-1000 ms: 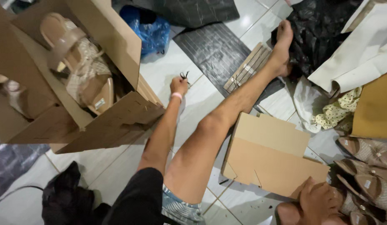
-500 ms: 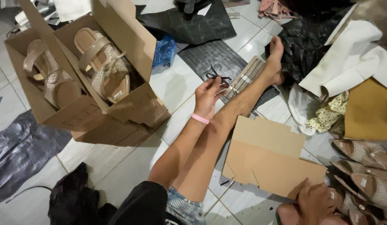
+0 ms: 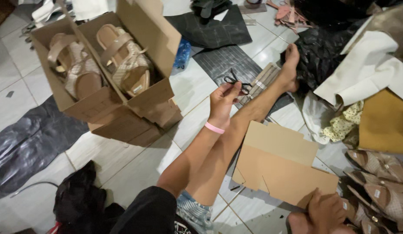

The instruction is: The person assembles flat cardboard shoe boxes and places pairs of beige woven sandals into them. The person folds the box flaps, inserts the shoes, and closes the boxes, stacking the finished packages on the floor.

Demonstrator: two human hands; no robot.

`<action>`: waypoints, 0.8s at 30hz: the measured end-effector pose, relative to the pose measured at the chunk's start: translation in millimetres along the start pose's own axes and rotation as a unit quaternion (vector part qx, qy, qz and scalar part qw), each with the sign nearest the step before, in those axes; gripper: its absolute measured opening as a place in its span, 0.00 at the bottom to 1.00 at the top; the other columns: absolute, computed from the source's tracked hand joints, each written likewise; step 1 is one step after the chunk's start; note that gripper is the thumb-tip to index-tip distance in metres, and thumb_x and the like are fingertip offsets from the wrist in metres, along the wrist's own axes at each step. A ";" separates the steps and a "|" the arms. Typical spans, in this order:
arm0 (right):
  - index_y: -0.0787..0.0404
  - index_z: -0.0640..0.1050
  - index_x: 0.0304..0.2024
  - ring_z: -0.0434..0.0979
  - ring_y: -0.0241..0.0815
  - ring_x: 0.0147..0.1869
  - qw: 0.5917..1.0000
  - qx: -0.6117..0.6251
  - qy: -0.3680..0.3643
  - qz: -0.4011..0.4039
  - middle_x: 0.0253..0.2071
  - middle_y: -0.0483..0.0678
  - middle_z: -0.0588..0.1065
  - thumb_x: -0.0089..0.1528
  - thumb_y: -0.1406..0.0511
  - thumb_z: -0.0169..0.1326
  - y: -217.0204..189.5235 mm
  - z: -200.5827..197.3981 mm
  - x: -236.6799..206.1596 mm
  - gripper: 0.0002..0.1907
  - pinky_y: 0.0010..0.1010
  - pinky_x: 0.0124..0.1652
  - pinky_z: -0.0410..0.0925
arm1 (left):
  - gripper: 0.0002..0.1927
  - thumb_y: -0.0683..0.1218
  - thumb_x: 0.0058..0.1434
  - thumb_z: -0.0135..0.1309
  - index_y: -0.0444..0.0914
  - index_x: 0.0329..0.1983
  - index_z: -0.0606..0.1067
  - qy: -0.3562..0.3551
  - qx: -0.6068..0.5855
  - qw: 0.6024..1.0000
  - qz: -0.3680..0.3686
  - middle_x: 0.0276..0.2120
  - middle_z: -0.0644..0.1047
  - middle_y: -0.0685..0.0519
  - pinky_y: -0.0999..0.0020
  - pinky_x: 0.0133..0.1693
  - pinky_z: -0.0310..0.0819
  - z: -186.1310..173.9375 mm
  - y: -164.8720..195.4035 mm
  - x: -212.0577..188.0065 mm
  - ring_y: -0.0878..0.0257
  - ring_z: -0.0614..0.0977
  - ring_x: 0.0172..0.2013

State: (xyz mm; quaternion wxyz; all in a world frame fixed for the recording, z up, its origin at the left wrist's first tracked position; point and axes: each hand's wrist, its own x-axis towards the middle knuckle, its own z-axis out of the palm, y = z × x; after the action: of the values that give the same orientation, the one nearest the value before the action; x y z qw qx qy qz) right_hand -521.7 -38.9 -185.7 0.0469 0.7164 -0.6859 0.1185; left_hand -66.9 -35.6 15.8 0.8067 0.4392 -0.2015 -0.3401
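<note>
- Nearest the camera, the person's right hand [image 3: 325, 212] lies fingers spread on the lower corner of a flat, unfolded brown cardboard box blank [image 3: 281, 162], pressing it to the white tiled floor [image 3: 123, 164]; it grips nothing
- The blank is not yet folded into a box, so that work appears to be left
- Just right of it, several loose beige strappy sandals [image 3: 379, 182] lie in a heap on the floor, seemingly not yet boxed
- Farther out, the left hand [image 3: 223, 102], a pink band on its wrist, is closed on a pair of small black-handled scissors [image 3: 236, 80], lifted above the outstretched bare leg [image 3: 236, 130]
- To the left, 1 open brown cardboard box [image 3: 106, 99] already holds 2 beige sandals [image 3: 101, 60] side by side, so 1 pair looks packed
- Farthest off, black plastic sheets [image 3: 214, 26] and cream and mustard fabric pieces [image 3: 370, 73] are scattered about
</note>
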 end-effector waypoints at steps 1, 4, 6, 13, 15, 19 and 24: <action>0.69 0.68 0.55 0.66 0.70 0.61 1.000 0.005 -0.006 0.000 0.54 0.68 0.69 0.74 0.42 0.46 -3.0 0.0 -1.2 0.35 0.59 0.58 0.58 | 0.07 0.49 0.64 0.63 0.41 0.37 0.80 0.003 -0.004 1.000 0.001 0.33 0.82 0.58 0.75 0.35 0.68 0.6 3.3 -2.6 0.70 0.83 0.35; 0.69 0.67 0.56 0.66 0.70 0.61 1.000 0.019 -0.021 0.002 0.55 0.68 0.68 0.74 0.42 0.45 -9.8 0.5 0.0 0.35 0.60 0.59 0.58 | 0.07 0.49 0.63 0.64 0.42 0.37 0.80 0.008 -0.009 1.000 0.008 0.32 0.81 0.60 0.76 0.34 0.66 2.5 15.1 -9.0 0.72 0.80 0.33; 0.69 0.67 0.57 0.65 0.70 0.61 0.999 0.023 -0.029 0.005 0.55 0.68 0.68 0.74 0.42 0.45 -12.6 0.9 0.9 0.35 0.60 0.59 0.58 | 0.08 0.49 0.62 0.65 0.42 0.38 0.81 0.006 -0.004 1.000 0.012 0.31 0.80 0.62 0.76 0.33 0.64 3.3 23.7 -12.8 0.74 0.78 0.31; 0.70 0.65 0.58 0.64 0.71 0.62 0.996 0.045 -0.076 0.028 0.57 0.69 0.66 0.73 0.42 0.45 -8.9 -1.5 6.6 0.36 0.60 0.59 0.56 | 0.08 0.48 0.62 0.65 0.40 0.40 0.81 0.002 -0.013 1.000 0.024 0.31 0.79 0.61 0.76 0.32 0.65 4.5 47.4 -23.0 0.74 0.75 0.30; 0.70 0.65 0.59 0.63 0.71 0.63 0.994 0.051 -0.091 0.037 0.57 0.69 0.66 0.73 0.42 0.45 -6.8 -2.0 8.2 0.36 0.60 0.59 0.56 | 0.09 0.49 0.61 0.65 0.40 0.40 0.82 -0.004 0.002 0.999 0.035 0.32 0.80 0.61 0.77 0.32 0.65 4.2 51.3 -25.1 0.75 0.75 0.30; 0.70 0.64 0.59 0.62 0.71 0.63 0.991 0.060 -0.108 0.051 0.58 0.69 0.65 0.73 0.42 0.44 -4.2 -0.7 9.2 0.36 0.60 0.60 0.55 | 0.08 0.47 0.62 0.65 0.38 0.39 0.81 0.005 0.029 0.999 0.043 0.32 0.80 0.61 0.77 0.32 0.66 4.8 55.8 -28.3 0.74 0.76 0.31; 0.70 0.63 0.60 0.61 0.72 0.64 0.989 0.062 -0.119 0.062 0.59 0.70 0.64 0.73 0.42 0.44 -1.4 0.4 8.4 0.37 0.60 0.60 0.55 | 0.08 0.46 0.63 0.64 0.37 0.41 0.83 -0.001 0.045 0.997 0.065 0.30 0.78 0.61 0.77 0.32 0.64 7.2 59.7 -32.9 0.74 0.74 0.29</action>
State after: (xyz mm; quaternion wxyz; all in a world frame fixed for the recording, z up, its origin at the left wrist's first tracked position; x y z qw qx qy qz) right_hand -520.0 -47.0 -184.0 -0.0868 0.6830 -0.7211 0.0775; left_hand -71.8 7.0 69.3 0.8065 0.4605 -0.2454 -0.2780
